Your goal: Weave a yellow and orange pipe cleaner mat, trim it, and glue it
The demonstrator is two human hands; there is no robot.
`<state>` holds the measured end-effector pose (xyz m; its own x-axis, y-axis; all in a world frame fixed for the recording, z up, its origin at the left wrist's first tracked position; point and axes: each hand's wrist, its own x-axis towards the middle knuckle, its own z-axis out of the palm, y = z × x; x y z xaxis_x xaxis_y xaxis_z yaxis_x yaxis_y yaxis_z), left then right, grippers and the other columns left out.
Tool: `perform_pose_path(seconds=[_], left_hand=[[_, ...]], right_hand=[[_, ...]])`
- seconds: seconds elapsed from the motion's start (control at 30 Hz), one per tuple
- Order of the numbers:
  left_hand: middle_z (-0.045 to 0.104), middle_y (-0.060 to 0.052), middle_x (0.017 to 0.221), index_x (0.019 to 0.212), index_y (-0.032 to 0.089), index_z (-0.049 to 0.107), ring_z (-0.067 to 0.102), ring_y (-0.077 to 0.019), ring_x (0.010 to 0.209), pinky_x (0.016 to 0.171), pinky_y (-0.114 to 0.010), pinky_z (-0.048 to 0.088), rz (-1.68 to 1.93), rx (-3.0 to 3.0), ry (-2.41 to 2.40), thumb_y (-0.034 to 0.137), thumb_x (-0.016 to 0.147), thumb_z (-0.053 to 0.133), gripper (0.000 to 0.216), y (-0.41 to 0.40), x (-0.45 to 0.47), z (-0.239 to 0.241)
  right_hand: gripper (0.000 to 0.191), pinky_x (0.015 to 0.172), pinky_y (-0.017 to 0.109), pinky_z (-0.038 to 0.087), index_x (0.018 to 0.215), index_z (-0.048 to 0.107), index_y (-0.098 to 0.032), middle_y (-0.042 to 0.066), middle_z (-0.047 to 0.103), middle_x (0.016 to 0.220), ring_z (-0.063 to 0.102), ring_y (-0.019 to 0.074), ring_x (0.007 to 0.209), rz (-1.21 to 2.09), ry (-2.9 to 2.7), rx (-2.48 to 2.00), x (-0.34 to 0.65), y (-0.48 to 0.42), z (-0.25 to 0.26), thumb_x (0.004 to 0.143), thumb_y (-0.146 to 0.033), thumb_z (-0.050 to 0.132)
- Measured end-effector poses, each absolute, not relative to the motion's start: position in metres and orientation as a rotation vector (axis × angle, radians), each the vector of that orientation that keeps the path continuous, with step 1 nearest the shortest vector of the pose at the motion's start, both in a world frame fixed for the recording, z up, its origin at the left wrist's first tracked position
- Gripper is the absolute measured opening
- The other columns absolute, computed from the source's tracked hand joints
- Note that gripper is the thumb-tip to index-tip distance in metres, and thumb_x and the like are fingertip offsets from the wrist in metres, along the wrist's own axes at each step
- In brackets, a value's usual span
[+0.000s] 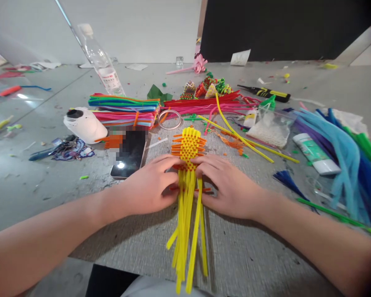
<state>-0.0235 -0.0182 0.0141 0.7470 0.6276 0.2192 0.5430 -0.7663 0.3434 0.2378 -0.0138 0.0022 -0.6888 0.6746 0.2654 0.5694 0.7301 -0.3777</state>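
Observation:
Between my hands is a woven piece of yellow and orange pipe cleaners (190, 144), its checkered part at the far end. Long loose yellow pipe cleaners (185, 222) hang from it toward me, and short orange ends stick out at both sides. My left hand (160, 181) pinches its left edge, thumb below and fingers above. At the right edge, my right hand (219, 181) grips it with bent fingers, close to a separate yellow strand. A short orange pipe cleaner (206, 189) crosses the strands between my thumbs. My fingertips partly cover the weave.
Left of the work lie a phone (132, 150) and a white roll (85, 123). Bundled coloured pipe cleaners (123, 105) and a tilted plastic bottle (102, 62) stand behind. To the right are a bag of white beads (270, 130), a tube (315, 153) and blue pipe cleaners (346, 152).

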Motion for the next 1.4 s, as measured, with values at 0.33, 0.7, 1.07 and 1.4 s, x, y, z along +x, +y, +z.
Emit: perform_pose_path(seconds=[0.33, 0.7, 1.07, 1.4], left_hand=[[0.071, -0.017, 0.126, 0.090, 0.017, 0.069, 0.064, -0.0337, 0.128, 0.112, -0.053, 0.054, 0.512, 2.716, 0.935, 0.016, 0.090, 0.066, 0.003, -0.008, -0.020, 0.014], [0.066, -0.016, 0.130, 0.083, 0.017, 0.070, 0.058, -0.0330, 0.134, 0.116, -0.050, 0.050, 0.502, 2.659, 0.895, 0.023, 0.094, 0.067, 0.013, -0.009, -0.022, 0.015], [0.061, -0.017, 0.133, 0.086, 0.017, 0.069, 0.060, -0.0326, 0.130, 0.112, -0.050, 0.054, 0.471, 2.624, 0.909, 0.018, 0.089, 0.068, 0.003, -0.010, -0.021, 0.016], [0.064, -0.016, 0.123, 0.083, 0.016, 0.067, 0.064, -0.0311, 0.120, 0.104, -0.048, 0.057, 0.515, 2.601, 1.022, 0.013, 0.090, 0.062, 0.009, -0.011, -0.013, 0.009]], right_hand=[[0.028, 0.091, 0.049, 0.056, 0.082, 0.048, -0.025, 0.015, 0.075, 0.115, 0.071, 0.0346, 0.111, 0.445, -2.425, -1.002, 0.234, -0.013, 0.000, 0.090, -0.029, 0.075], [0.016, 0.107, 0.055, 0.054, 0.079, 0.068, -0.022, 0.016, 0.075, 0.128, 0.070, 0.0335, 0.120, 0.508, -2.484, -0.828, 0.245, -0.006, 0.006, 0.093, -0.028, 0.071], [0.012, 0.106, 0.057, 0.054, 0.079, 0.071, -0.023, 0.014, 0.076, 0.131, 0.067, 0.0350, 0.124, 0.410, -2.454, -0.795, 0.241, -0.008, -0.002, 0.091, -0.024, 0.072], [0.018, 0.102, 0.058, 0.055, 0.076, 0.062, -0.023, 0.015, 0.078, 0.127, 0.069, 0.0355, 0.119, 0.347, -2.461, -0.861, 0.234, -0.009, -0.004, 0.093, -0.020, 0.065]])
